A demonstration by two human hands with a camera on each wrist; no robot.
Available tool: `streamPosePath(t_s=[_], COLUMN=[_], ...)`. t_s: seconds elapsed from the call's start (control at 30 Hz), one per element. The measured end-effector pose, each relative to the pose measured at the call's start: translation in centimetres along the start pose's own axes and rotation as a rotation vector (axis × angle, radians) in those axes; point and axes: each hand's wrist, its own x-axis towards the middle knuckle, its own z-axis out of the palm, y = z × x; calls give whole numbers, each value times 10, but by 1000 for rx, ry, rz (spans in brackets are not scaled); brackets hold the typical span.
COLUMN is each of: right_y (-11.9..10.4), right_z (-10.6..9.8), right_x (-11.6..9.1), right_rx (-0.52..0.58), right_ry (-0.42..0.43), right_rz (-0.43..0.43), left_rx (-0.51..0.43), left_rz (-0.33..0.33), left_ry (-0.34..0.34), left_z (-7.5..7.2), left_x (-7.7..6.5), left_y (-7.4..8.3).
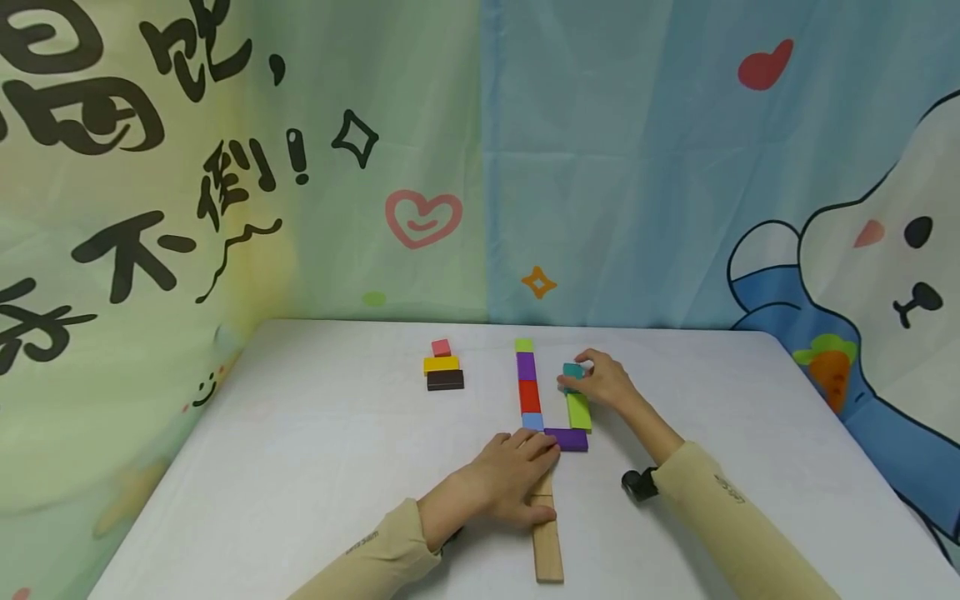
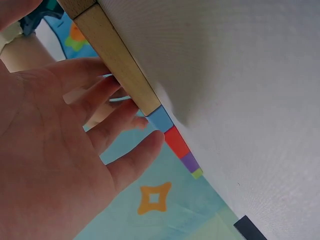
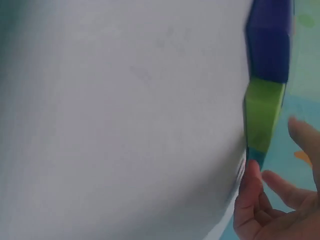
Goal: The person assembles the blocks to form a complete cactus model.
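My right hand [image 1: 609,385] pinches a teal block [image 1: 572,371] at the far end of a light green block [image 1: 579,412]. That green block meets a dark purple block [image 1: 567,440] lying crosswise. My left hand [image 1: 510,477] rests with spread, fairly straight fingers over the plain wooden blocks [image 1: 548,552], covering part of them. Beyond its fingertips the row continues with a blue block [image 1: 532,422], a red block [image 1: 529,397], a purple block [image 1: 527,367] and a small green block [image 1: 523,344]. In the right wrist view, fingertips touch the teal block [image 3: 257,156].
To the left of the row lie a pink block [image 1: 441,347], a yellow block [image 1: 441,364] and a black block [image 1: 446,381], close together. The white table [image 1: 322,467] ends at a printed curtain [image 1: 600,167] behind and at the left.
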Motion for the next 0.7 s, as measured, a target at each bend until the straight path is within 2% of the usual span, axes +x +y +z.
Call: streamPosePath(t_s=[0.3, 0.53, 0.7], right_y=[5, 11, 16], right_z=[-16, -8, -4], right_x=[-11, -8, -7], right_rx=[37, -14, -15], right_ry=[-36, -42, -7], right_rz=[-50, -275, -342], left_rx=[4, -18, -19], left_rz=[-1, -3, 12], left_ry=[3, 7, 12], left_z=[-1, 0, 2], left_x=[-1, -2, 0], left_y=[0, -3, -2])
